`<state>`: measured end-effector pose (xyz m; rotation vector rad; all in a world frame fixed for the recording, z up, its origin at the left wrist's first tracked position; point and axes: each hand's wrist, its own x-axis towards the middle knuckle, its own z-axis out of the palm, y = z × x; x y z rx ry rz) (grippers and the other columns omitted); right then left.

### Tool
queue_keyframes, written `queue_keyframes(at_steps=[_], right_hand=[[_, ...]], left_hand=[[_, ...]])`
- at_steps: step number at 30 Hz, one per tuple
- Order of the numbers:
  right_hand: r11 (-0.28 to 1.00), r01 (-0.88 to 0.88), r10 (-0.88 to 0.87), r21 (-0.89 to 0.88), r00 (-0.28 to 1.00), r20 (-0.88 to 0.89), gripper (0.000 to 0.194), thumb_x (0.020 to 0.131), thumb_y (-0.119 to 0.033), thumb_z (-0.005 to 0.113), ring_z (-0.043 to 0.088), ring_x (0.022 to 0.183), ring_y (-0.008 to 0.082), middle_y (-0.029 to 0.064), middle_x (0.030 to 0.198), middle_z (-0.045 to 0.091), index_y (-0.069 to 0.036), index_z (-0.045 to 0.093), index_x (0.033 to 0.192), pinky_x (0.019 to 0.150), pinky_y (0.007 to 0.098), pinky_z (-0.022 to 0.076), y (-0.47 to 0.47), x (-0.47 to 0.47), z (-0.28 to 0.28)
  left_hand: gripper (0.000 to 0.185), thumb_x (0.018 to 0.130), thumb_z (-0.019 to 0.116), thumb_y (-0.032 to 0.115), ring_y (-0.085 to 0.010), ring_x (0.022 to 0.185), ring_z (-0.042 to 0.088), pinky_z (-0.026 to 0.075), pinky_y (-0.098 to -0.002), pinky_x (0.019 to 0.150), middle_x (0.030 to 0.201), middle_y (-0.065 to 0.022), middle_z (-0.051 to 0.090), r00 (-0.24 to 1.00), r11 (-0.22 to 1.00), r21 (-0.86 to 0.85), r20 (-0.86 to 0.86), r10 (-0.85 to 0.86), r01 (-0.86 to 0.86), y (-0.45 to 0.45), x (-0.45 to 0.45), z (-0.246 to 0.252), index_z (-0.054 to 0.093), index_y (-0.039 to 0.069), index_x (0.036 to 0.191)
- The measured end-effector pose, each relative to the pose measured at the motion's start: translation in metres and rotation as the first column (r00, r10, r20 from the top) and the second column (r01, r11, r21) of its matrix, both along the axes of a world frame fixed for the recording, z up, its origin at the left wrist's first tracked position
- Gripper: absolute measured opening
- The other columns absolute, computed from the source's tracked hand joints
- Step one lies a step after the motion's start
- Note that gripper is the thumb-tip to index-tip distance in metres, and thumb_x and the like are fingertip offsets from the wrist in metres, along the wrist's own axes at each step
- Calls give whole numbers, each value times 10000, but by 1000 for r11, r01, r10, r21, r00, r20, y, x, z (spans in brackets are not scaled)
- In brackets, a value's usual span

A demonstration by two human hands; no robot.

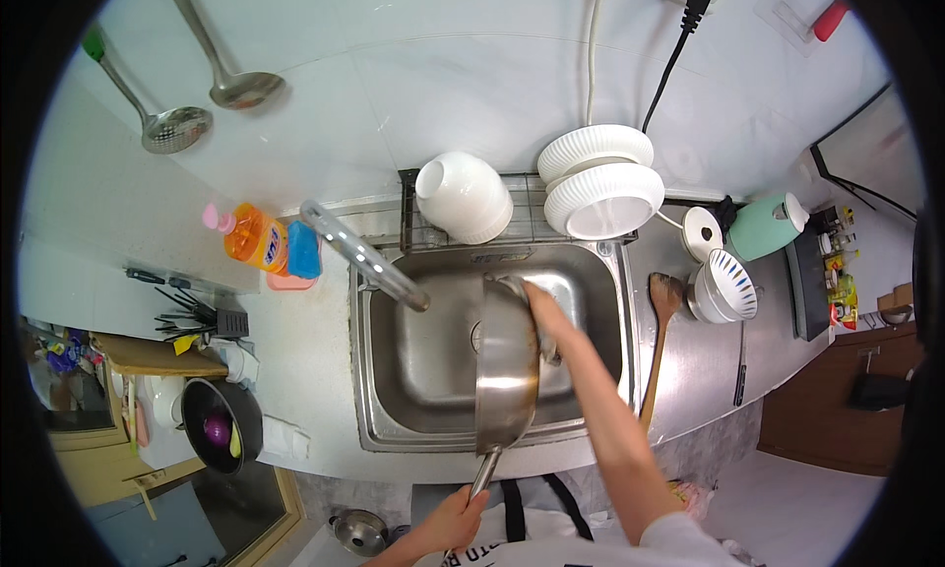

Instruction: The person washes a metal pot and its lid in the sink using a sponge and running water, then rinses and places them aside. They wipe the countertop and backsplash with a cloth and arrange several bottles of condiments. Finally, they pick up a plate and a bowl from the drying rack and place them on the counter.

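A stainless steel pan (506, 375) is tilted on its side over the steel sink basin (435, 360). My left hand (454, 519) grips its metal handle at the counter's front edge. My right hand (548, 312) is pressed to the outside of the pan near its far end, holding a greyish cloth (548, 345) that is partly hidden by the hand and arm. The metal faucet (365, 257) reaches over the basin from the upper left, its tip left of the pan; whether water runs I cannot tell.
Behind the sink, a wire rack (528, 205) holds white bowls (465, 198) and plates (605, 198). Orange dish soap (255, 238) and a blue sponge (303, 249) stand left. Right are a wooden spatula (664, 301), stacked bowls (723, 290), a knife (740, 382) and a green kettle (764, 227).
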<state>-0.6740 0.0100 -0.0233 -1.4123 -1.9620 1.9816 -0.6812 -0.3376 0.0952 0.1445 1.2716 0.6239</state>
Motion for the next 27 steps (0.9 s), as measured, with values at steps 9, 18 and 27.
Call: queue_keyframes(at_steps=[9, 18, 27], right_hand=[[727, 52, 109, 685, 976, -189, 507, 959, -252, 486, 356, 1347, 426, 252, 1430, 408, -38, 426, 1414, 1149, 509, 218, -187, 57, 55], [977, 193, -185, 87, 978, -92, 557, 1018, -381, 317, 411, 1343, 376, 232, 1439, 451, -1, 428, 1409, 1141, 377, 278, -83, 43, -82], [857, 153, 21, 492, 944, -330, 467, 1011, -218, 388, 310, 1417, 360, 227, 1501, 353, 53, 399, 1390, 1169, 488, 208, -184, 83, 48]], left_hand=[[285, 1049, 408, 331, -103, 357, 329, 320, -298, 328, 515, 5, 333, 987, 972, -173, 18, 162, -157, 19, 1, 11, 329, 80, 939], [258, 1056, 396, 334, -112, 359, 343, 313, -300, 327, 512, -14, 329, 974, 970, -179, 120, 190, -167, 5, 16, 14, 286, 131, 941], [218, 1053, 415, 276, -109, 338, 335, 318, -298, 319, 496, -5, 328, 980, 969, -149, -23, 196, -197, -1, 30, 17, 302, 121, 949]])
